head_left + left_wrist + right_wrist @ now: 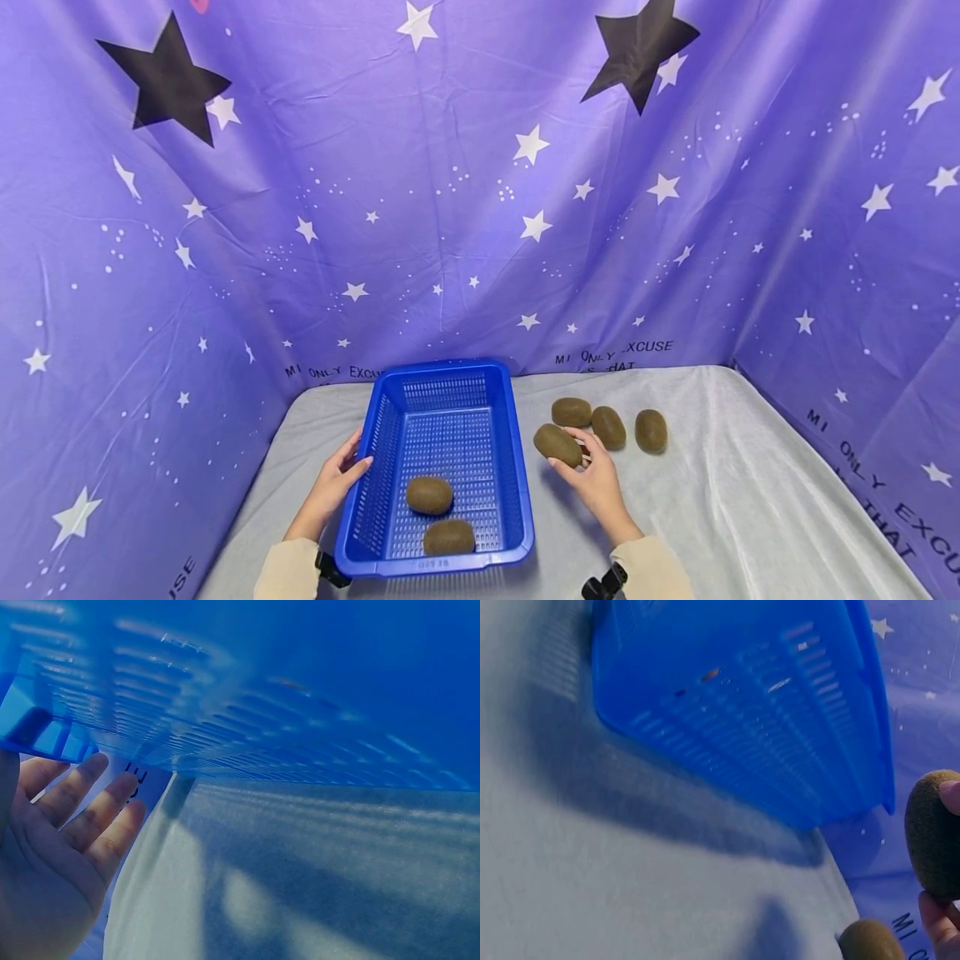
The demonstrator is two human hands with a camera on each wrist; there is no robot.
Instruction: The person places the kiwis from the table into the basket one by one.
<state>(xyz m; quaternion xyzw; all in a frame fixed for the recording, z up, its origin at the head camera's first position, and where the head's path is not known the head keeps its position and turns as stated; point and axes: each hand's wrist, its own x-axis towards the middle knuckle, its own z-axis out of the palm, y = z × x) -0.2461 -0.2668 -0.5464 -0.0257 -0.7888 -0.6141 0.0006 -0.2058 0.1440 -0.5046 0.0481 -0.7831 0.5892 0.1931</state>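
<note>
My right hand point(597, 483) holds a brown, fuzzy kiwifruit point(557, 446) between thumb and fingers, to the right of the blue basket point(521, 500). That same kiwifruit point(934, 832) shows at the right edge of the right wrist view. At the basket's left side, my left hand point(330, 487) holds the rim, thumb over the top and fingers outside; in the left wrist view the fingers point(109, 832) reach beneath the rim. Inside the basket, towards its near end, lie two kiwifruits, one point(429, 496) just beyond the other point(449, 537).
Three more kiwifruits lie on the grey cloth-covered table point(712, 500): one point(572, 412) behind the held fruit, one point(608, 427) beside it and one point(651, 431) farther right. A purple star-patterned curtain point(450, 208) encloses the back and sides.
</note>
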